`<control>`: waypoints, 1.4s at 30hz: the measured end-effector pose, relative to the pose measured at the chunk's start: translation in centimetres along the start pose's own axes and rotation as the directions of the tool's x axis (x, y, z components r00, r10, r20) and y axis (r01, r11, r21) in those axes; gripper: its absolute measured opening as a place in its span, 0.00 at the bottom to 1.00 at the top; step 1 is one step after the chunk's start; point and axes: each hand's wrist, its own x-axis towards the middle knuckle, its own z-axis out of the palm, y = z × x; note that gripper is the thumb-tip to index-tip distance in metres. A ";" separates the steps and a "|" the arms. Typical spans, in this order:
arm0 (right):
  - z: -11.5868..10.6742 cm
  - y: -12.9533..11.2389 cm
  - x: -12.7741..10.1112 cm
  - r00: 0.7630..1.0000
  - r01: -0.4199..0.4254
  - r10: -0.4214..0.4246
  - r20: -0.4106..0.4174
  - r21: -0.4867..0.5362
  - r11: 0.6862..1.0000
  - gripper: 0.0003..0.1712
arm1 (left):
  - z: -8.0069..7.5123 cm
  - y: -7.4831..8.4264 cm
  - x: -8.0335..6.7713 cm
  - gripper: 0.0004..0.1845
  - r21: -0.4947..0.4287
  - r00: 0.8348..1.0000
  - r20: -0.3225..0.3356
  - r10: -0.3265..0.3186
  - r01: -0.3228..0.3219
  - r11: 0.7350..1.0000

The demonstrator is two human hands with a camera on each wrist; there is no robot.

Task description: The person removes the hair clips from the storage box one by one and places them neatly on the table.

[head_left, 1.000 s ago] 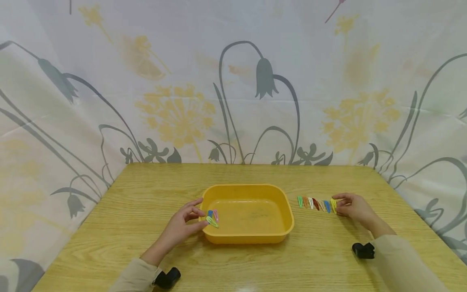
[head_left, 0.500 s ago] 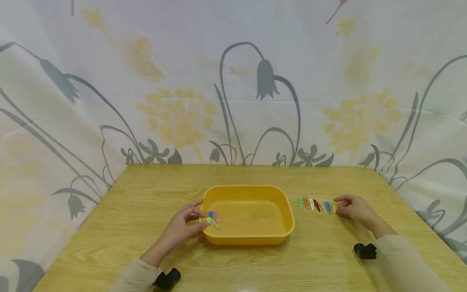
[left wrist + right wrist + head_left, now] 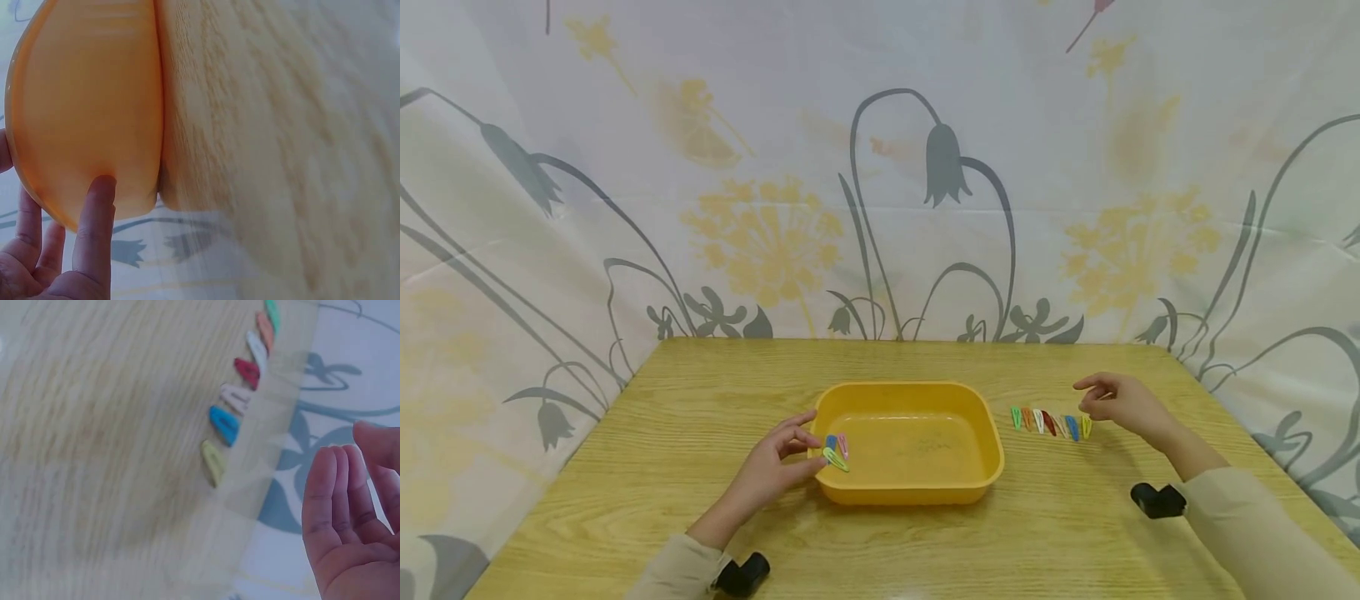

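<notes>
Left hand (image 3: 767,475) at the 9 o'clock rim of the yellow tub (image 3: 992,442), grip closed on a small bunch of hair clips (image 3: 836,450) (blue, pink, green) held over the tub's left edge; left wrist view shows a finger (image 3: 94,231) pressed against the tub's outer wall. Inside the tub nothing else visible, bare floor only. Tub sits mid table (image 3: 625,467), upright

Black wrist-camera mounts at both sleeves, near edge

Right hand (image 3: 1123,404) at 3 o'clock from the tub, lifted off the table, grip open and holding nothing, fingers loosely bent. Row of hair clips (image 3: 1051,421) lies flat on the table between tub and right hand, well apart from the tub: green, orange, white, red, pale, blue, yellow going left to right. Yellow clip (image 3: 1086,425) is the nearest, just below the fingertips at about 7 o'clock from the hand, not touching

Far: floral curtain (image 3: 880,167) behind the table
</notes>
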 end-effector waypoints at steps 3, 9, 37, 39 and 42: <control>0.0 -0.9 0.2 1.000 0.016 -0.016 -0.011 -0.019 1.000 0.22 | 0.0 0.0 0.0 0.11 0.001 1.000 0.000 0.003 -0.003 1.000; 0.2 -2.4 0.6 0.999 0.039 -0.039 -0.009 -0.037 0.999 0.21 | 0.0 0.0 -0.1 0.11 -0.012 1.000 -0.001 -0.009 0.009 1.000; 3.6 -9.7 2.5 0.990 0.132 -0.130 0.057 -0.026 0.991 0.17 | 0.1 0.3 -0.1 0.10 -0.012 1.000 -0.001 -0.019 0.018 1.000; 4.0 -10.0 2.8 0.988 0.141 -0.139 0.062 -0.028 0.990 0.16 | 0.1 0.3 -0.1 0.11 -0.013 1.000 0.001 -0.018 0.018 1.000; 4.5 -10.6 3.3 0.985 0.156 -0.153 0.077 -0.032 0.987 0.15 | 0.1 0.2 -0.1 0.11 -0.013 1.000 0.000 -0.016 0.016 1.000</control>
